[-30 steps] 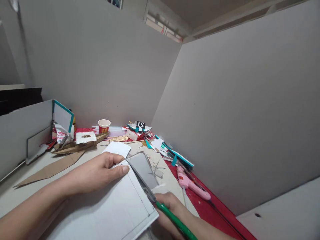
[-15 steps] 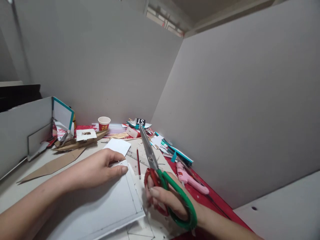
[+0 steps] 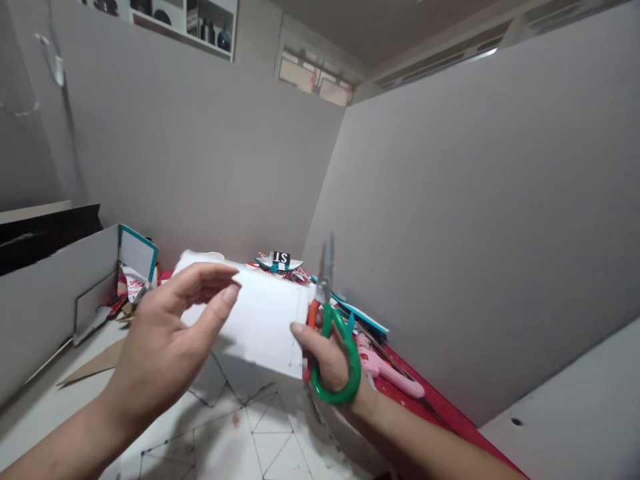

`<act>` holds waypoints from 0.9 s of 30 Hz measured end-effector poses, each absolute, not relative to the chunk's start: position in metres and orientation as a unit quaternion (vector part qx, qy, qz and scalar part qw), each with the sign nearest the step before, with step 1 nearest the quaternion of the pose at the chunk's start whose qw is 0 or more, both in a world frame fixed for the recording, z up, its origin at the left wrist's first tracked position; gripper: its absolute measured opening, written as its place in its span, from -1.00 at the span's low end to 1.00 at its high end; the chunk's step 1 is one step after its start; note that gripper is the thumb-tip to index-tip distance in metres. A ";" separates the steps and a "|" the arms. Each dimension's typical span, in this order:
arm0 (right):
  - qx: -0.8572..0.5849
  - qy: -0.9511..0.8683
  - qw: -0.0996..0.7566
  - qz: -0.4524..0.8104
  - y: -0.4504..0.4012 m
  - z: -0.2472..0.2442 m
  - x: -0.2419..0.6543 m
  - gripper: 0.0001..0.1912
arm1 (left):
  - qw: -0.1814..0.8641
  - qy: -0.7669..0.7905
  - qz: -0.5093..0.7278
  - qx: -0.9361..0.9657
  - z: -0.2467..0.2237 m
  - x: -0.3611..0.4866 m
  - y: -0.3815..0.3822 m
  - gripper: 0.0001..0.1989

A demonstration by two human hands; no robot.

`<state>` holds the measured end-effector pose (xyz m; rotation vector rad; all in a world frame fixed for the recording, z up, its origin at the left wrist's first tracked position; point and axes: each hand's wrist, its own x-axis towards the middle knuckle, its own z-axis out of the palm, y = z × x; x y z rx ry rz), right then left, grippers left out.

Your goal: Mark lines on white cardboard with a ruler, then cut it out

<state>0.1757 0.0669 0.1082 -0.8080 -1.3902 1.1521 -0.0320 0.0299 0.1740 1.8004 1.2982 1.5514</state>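
Observation:
My right hand [image 3: 330, 360] holds scissors [image 3: 337, 347] with green and red handles, their blades pointing up and together. The same hand pinches the right edge of a white board [image 3: 265, 313], which is raised above the table and has thin pencil lines near that edge. My left hand [image 3: 180, 327] is in front of the board's left part, thumb and fingers curved apart, with nothing between them. Below the board, black lines form triangles on a white surface [image 3: 270, 433].
A pink glue gun [image 3: 390, 373] lies on red cloth [image 3: 450, 417] at the right. Scraps and a black "ST" label [image 3: 281, 259] sit at the back. Brown cardboard [image 3: 97, 363] and a tall white panel [image 3: 55, 293] stand left. Grey partitions [image 3: 240, 153] rise behind.
My left hand has let go of the board and opened. The board has been lifted and turned, its right edge now in my right hand beside the scissors. The view has tilted up.

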 end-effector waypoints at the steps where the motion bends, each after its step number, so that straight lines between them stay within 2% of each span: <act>1: -0.327 -0.543 0.603 0.485 0.072 0.109 0.176 -0.69 | 0.262 0.455 0.583 0.620 0.172 -0.029 0.027 -0.78; 3: -0.304 -0.478 0.685 0.458 0.081 0.110 0.175 -0.68 | 0.366 0.422 0.626 0.544 0.160 -0.019 0.027 -0.77; 6: -0.288 -0.438 0.751 0.402 0.084 0.110 0.170 -0.66 | 0.470 0.392 0.676 0.410 0.137 0.000 0.035 -0.74; 8: -0.286 -0.448 0.754 0.386 0.081 0.108 0.162 -0.64 | 0.548 0.356 0.654 0.381 0.127 0.012 0.038 -0.71; 11: -0.279 -0.486 0.724 0.401 0.072 0.101 0.147 -0.60 | 0.643 0.301 0.611 0.350 0.124 0.023 0.034 -0.53; 17: -0.274 -0.504 0.652 0.496 0.058 0.083 0.129 -0.71 | 0.629 0.313 0.617 0.355 0.129 0.017 0.035 -0.48; 24: -0.282 -0.469 0.667 0.506 0.057 0.090 0.164 -0.57 | 0.601 0.329 0.563 0.463 0.151 -0.017 0.050 -0.42; 27: -0.305 -0.483 0.622 0.536 0.054 0.084 0.193 -0.57 | 0.609 0.316 0.535 0.494 0.158 -0.026 0.050 -0.45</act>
